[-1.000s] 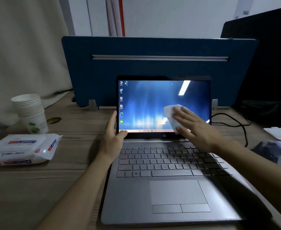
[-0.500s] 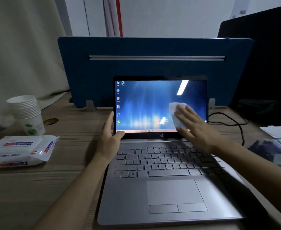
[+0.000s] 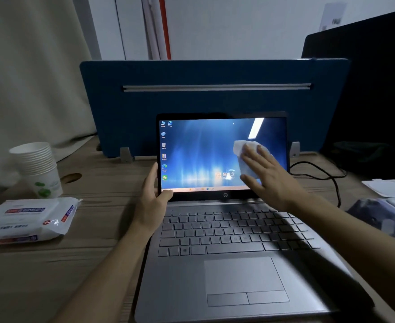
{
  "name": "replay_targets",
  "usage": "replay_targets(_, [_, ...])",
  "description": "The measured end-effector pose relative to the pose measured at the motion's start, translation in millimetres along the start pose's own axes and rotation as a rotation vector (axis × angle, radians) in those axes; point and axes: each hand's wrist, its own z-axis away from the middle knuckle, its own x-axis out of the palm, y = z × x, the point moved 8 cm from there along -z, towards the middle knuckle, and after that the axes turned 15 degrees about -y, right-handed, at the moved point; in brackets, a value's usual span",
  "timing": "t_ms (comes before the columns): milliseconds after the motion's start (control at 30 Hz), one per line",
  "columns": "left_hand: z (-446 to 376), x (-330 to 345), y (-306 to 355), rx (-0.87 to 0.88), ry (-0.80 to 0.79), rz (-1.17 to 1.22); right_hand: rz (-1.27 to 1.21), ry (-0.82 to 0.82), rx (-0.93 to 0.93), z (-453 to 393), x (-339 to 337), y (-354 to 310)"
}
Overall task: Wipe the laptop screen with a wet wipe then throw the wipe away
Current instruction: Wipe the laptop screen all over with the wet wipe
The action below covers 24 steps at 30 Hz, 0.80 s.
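Note:
A silver laptop [image 3: 226, 271] stands open on the wooden desk, its lit blue screen [image 3: 201, 155] facing me. My right hand [image 3: 268, 180] lies flat against the right part of the screen and presses a white wet wipe [image 3: 243, 148] onto it; most of the wipe is under my fingers. My left hand [image 3: 153, 192] grips the screen's lower left corner, thumb on the bezel.
A pack of wet wipes [image 3: 28, 220] lies at the left, with a stack of paper cups [image 3: 38, 169] behind it. A blue divider panel [image 3: 215, 73] stands behind the laptop. A black cable [image 3: 320, 171] and papers [image 3: 387, 187] are at the right.
My right hand has slid the wipe to the right and slightly up across the screen. My left hand has kept its grip on the corner.

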Motion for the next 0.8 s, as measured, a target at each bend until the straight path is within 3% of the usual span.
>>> replay_targets(167, [0,-1,-2,-0.004,0.003,0.014,0.227,-0.083,-0.193,3,33,-36])
replay_targets(400, [1,0,2,0.016,-0.001,0.009,0.037,0.111,0.019,-10,-19,10])
replay_targets(633, [1,-1,2,0.012,0.004,0.017,0.235,-0.02,-0.168,-10,24,-38])
replay_targets(800, [-2,-1,-5,0.01,-0.006,0.004,0.068,0.16,-0.011,-12,-15,6])
